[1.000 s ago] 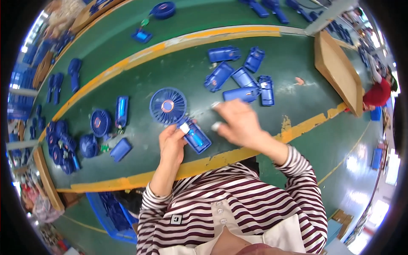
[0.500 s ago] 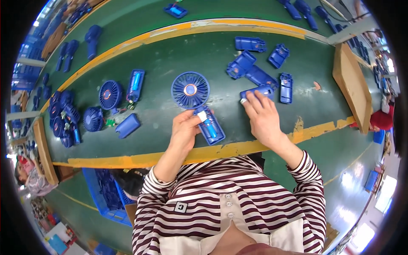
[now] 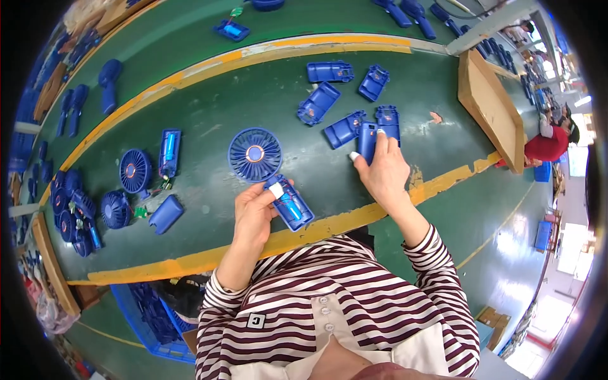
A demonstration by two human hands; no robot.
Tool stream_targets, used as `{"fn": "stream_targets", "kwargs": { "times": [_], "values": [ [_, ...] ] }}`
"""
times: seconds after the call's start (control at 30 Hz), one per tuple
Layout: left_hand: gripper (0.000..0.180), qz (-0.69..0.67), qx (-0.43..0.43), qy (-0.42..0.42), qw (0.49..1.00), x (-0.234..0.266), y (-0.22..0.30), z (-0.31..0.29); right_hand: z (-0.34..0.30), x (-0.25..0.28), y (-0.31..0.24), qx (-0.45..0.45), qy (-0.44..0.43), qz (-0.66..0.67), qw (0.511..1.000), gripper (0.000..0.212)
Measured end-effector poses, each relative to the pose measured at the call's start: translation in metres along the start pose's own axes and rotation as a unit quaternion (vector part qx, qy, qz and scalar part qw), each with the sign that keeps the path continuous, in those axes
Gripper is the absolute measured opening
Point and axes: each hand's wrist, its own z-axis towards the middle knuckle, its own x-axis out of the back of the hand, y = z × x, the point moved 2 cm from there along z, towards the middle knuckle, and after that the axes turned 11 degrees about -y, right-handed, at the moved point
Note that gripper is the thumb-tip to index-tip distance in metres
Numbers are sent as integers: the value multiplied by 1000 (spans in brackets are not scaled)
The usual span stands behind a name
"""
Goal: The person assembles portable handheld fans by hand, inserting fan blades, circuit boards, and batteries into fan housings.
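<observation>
My left hand (image 3: 252, 214) is closed around the neck of a blue handheld fan (image 3: 255, 154), near the table's front edge. The fan's handle lies open toward me, with a light-blue battery cell (image 3: 291, 208) inside it. To the right, my right hand (image 3: 387, 172) grips a blue handle cover (image 3: 366, 143) between thumb and fingers. White wraps show on some fingertips. Right behind the held cover lie two more blue covers, one (image 3: 345, 130) to its left and one (image 3: 388, 120) partly hidden by it. Farther back are several others, including a tilted cover (image 3: 319, 101).
At the left are loose fan heads (image 3: 135, 171), an open handle with a battery (image 3: 169, 152), a cover (image 3: 166, 214) and a pile of fans (image 3: 73, 209). A cardboard tray (image 3: 487, 104) stands at the table's right end. A blue crate (image 3: 139, 320) sits below the front edge.
The view has shifted. My right hand has gone from resting over a cover to gripping one by its sides, turned more upright. The nearby covers lie more spread apart. My left hand still holds the fan.
</observation>
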Motion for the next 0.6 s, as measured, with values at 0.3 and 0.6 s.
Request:
{"fn": "stream_targets", "kwargs": {
  "times": [0.3, 0.6],
  "values": [
    [25, 5, 31, 4, 1000, -6, 8, -3, 4, 1, 8, 7, -37, -45, 998, 57],
    [30, -18, 28, -2, 999, 3, 5, -3, -47, 43, -63, 187, -133, 246, 942, 53]
  ]
}}
